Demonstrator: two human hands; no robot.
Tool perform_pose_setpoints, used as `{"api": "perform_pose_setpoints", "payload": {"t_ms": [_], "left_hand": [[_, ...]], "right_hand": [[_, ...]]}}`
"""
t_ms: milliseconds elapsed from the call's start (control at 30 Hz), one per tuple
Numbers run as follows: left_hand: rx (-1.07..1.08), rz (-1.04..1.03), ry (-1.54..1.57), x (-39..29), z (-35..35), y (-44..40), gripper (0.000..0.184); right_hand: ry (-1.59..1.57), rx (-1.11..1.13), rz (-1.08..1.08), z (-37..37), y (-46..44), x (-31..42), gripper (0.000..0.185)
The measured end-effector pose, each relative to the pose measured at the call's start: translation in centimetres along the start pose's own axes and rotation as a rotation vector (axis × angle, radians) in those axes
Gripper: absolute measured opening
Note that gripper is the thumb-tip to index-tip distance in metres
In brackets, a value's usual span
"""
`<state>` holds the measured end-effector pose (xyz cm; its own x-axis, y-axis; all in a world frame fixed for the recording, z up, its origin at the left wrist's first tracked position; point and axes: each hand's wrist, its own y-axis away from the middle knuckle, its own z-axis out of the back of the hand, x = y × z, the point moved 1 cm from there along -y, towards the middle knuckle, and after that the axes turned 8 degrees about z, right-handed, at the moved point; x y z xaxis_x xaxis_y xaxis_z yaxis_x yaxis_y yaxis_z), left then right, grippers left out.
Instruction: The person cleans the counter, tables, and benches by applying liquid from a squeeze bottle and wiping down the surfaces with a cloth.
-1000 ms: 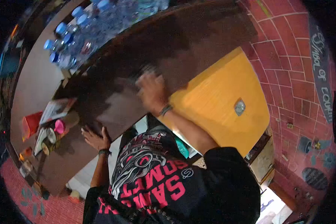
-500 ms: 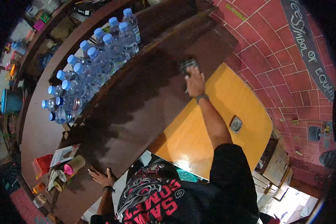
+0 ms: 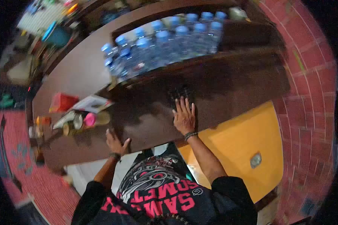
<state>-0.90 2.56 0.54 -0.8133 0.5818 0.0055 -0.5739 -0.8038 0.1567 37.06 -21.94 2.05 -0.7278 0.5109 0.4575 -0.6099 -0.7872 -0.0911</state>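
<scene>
"So, where is the dark cloth (image 3: 179, 91) lying?"

"It's lying on the brown surface (image 3: 229, 97), just beyond the right hand (image 3: 184, 118), whose fingers are extending flat and reaching its near edge. They aren't clenching; blur is hiding how much they're touching."

"And the left hand (image 3: 117, 144)?"

"It's resting near the surface's front edge, fingers spreading, holding nothing."

"What containers are you seeing?"

"Clear plastic bottles (image 3: 163, 47) are standing grouped behind the cloth, all wearing blue caps; I can't tell whether they're holding liquid. Toward the left, a red container (image 3: 64, 102) is sitting near a pink cup (image 3: 90, 119), which is lying beside a tan cylindrical container (image 3: 102, 118). Their contents aren't showing clearly."

"Anything on the yellow table (image 3: 233, 138)?"

"Yes, a small grey dish (image 3: 255, 160) is sitting there, well apart from both hands; blur is obscuring its inside."
</scene>
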Motion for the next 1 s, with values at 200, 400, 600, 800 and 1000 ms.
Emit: {"api": "perform_pose_setpoints", "payload": {"t_ms": [200, 400, 600, 800, 1000], "left_hand": [[0.125, 0.132, 0.018, -3.0, 3.4, 0.2, 0.127], [0.170, -0.046, 0.104, 3.1, 4.3, 2.9, 0.094], [0.030, 0.173, 0.163, 16.2, 2.0, 5.9, 0.092], [0.008, 0.441, 0.091, 24.6, 3.4, 8.8, 0.087], [-0.306, 0.469, 0.506, 27.9, 3.8, 9.3, 0.058]], "right_hand": [[-0.139, 0.168, 0.443, -6.6, 2.6, 14.7, 0.061], [-0.003, 0.294, 0.531, -6.8, 2.1, 16.2, 0.059], [0.133, 0.076, 0.103, -9.8, 2.4, 18.3, 0.061], [0.014, 0.061, 0.545, -14.4, 4.6, 35.4, 0.056], [-0.117, 0.289, 0.921, -21.8, 4.2, 49.6, 0.062]]}}
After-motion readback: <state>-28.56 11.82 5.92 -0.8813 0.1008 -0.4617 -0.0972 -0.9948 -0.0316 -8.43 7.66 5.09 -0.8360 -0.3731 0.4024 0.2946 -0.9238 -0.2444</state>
